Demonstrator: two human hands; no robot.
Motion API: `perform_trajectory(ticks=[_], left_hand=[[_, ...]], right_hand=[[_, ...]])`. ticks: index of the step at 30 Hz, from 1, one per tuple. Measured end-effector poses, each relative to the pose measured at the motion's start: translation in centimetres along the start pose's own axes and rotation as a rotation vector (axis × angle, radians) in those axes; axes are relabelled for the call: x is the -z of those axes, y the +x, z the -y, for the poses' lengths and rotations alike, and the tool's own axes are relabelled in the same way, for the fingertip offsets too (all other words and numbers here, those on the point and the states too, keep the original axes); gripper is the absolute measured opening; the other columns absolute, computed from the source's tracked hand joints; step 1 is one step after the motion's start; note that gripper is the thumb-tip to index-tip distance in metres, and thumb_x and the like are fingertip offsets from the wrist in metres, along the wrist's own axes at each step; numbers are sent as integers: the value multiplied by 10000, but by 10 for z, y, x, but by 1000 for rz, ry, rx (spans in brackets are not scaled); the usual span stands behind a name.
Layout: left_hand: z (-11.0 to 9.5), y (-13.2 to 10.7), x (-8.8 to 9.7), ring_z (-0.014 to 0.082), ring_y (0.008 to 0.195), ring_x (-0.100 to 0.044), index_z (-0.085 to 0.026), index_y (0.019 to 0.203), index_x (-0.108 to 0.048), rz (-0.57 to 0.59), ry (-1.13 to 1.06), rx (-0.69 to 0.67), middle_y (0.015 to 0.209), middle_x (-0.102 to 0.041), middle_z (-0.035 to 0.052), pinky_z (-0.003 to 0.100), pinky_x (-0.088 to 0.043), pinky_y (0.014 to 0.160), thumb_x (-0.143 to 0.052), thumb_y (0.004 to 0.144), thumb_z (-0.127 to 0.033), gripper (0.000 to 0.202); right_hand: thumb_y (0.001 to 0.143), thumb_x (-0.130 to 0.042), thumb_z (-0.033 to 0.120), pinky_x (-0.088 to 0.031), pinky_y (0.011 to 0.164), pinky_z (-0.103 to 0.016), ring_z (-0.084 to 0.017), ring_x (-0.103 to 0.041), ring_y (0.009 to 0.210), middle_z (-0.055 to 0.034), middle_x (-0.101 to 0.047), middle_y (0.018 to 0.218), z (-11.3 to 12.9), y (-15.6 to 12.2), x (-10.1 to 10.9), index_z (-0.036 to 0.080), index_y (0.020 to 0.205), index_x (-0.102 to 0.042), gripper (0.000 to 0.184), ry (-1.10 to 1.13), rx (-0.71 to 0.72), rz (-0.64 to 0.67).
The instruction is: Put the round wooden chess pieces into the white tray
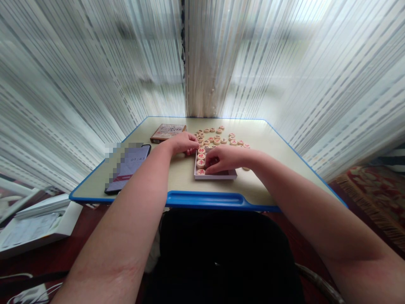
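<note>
Here, a white tray [215, 177] is holding red-marked discs [201, 163] along its left wall, seemingly for neatness; right hand [223, 158] is resting half-curled inside, left hand [184, 143] nearly pinched at far-left corner, grips unclear; loose discs [217, 141] are lying beyond.

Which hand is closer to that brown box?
Left. The left hand is near the right end of the brown box; the right hand is farther right, over the white tray.
</note>
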State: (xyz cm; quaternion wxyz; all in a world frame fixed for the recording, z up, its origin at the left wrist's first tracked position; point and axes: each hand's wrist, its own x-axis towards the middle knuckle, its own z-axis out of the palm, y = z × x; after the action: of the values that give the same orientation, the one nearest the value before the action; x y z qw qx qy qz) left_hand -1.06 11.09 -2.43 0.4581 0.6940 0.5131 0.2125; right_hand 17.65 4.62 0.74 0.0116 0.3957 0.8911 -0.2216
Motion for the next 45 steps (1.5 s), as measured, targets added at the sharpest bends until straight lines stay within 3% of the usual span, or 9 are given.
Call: perform_trajectory(ticks=[18, 22, 27, 32, 41, 45], left_hand=[[-1, 0, 0, 79, 439, -486, -150, 570, -587, -1, 21, 3, 458, -518, -25, 189, -381, 446, -625, 623, -148, 66], [-3, -2, 0, 78, 438, -484, -151, 565, -584, -5, 28, 5, 459, -519, -24, 190, -388, 452, -622, 620, -144, 68], [-4, -4, -1, 73, 428, -475, -143, 565, -580, 2, 27, -4, 458, -524, -19, 187, -380, 443, -614, 616, -135, 61], [-3, -3, 0, 77, 447, -490, -140, 577, -597, 4, 34, -18, 464, -529, -17, 188, -392, 456, -602, 614, -132, 38], [-1, -1, 1, 79, 448, -495, -144, 584, -602, 5, 34, -22, 468, -535, -16, 186, -393, 453, -600, 611, -133, 30], [-1, -1, 0, 76, 447, -493, -149, 581, -598, -6, 33, -14, 471, -530, -21, 183, -390, 453, -603, 616, -139, 37]], right_hand=[[712, -641, 416, -317, 541, -239, -116, -487, 609, -6, -619, 730, -1, 1, 0, 184, 789, -640, 244, -4, 5, 6], [721, -630, 449, -308, 552, -246, -114, -464, 601, 0, -574, 682, -1, 0, 1, 175, 783, -642, 282, 28, 28, -84], [744, -637, 391, -305, 591, -239, -96, -443, 617, 9, -544, 715, -2, 2, -2, 190, 958, -668, 296, 91, 147, -241], [760, -622, 336, -310, 593, -238, -99, -449, 606, 10, -548, 679, -4, 5, -5, 211, 909, -715, 216, 76, 174, -212], [746, -624, 364, -322, 581, -232, -94, -461, 598, 5, -571, 686, -5, 6, -6, 184, 867, -716, 236, 72, 202, -221], [744, -602, 299, -337, 584, -231, -94, -480, 600, 2, -589, 682, -4, 4, -2, 173, 850, -721, 203, 74, 177, -296]])
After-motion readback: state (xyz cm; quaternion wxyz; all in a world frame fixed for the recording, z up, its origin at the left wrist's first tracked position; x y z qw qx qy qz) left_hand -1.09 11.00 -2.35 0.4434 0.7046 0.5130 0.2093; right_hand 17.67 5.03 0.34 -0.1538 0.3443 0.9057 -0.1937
